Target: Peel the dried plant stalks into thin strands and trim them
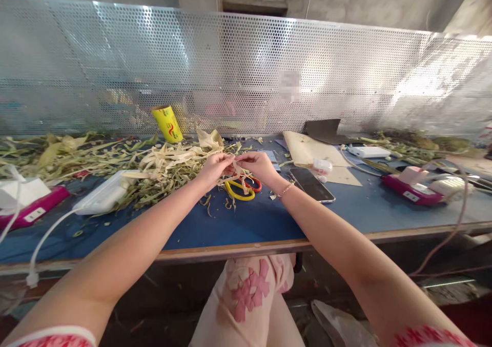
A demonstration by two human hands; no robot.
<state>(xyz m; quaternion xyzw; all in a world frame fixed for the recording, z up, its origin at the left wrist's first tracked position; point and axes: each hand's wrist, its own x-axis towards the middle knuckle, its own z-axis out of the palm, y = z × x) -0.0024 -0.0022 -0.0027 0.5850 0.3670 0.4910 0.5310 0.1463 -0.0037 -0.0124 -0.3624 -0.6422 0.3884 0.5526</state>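
Observation:
My left hand and my right hand meet fingertip to fingertip above the blue table, both pinching a thin pale strip of dried husk that hangs down between them. Just below the hands lie scissors with yellow and red handles; their blades are hidden. A heap of dried, pale green and cream husk strips spreads to the left of and behind my left hand. A beaded bracelet is on my right wrist.
A yellow tube leans on the heap by the perforated metal screen. A phone, a small white container and brown sheets lie right. Magenta power strips and cables sit at both sides.

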